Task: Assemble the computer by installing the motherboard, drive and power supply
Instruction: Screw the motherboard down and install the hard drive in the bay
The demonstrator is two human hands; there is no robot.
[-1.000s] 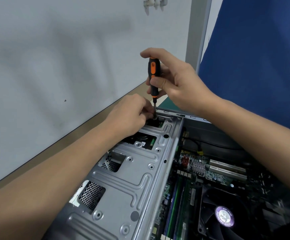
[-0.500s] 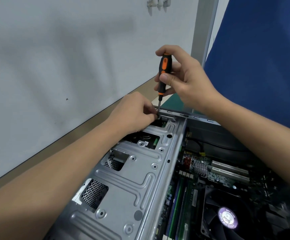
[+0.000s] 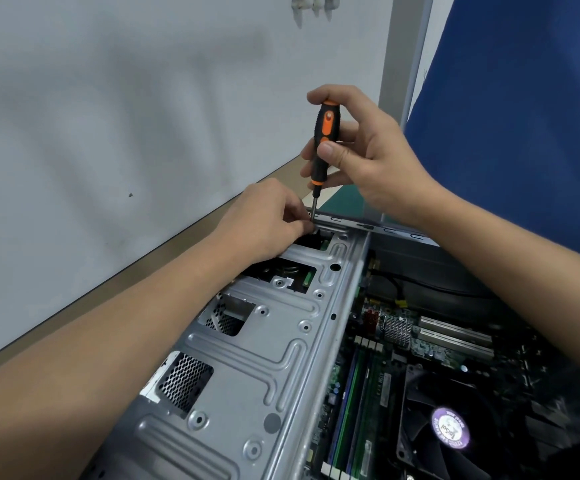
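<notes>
1. Computer case lies open side up on the counter, its far rim close to the white wall. The motherboard is already seated on the case floor, to the right of the steel drive cage. A fan sits on top of the board.
2. Work is at the far corner of the cage. A dark unit shows through the cage's cut-outs there and is probably the drive. I judge this to be the step of screwing the drive in place.
3. Right hand is wrapped round the black-and-orange screwdriver, with the thumb across the handle and the forefinger capping the top. That grip lets it press down and twirl at once. The tool stands nearly upright, so the bit meets the hole squarely.
4. Left hand has its fingers curled, with the fingertips pinched round the screwdriver's tip right at the cage edge. It is likely steadying a screw until the thread bites, but the fingers hide the screw itself.
5. Both forearms reach across the case. The left one lies low over the cage, which would help brace such fine work.
6. Power supply cannot be made out, so part of the task seems left to do.
</notes>
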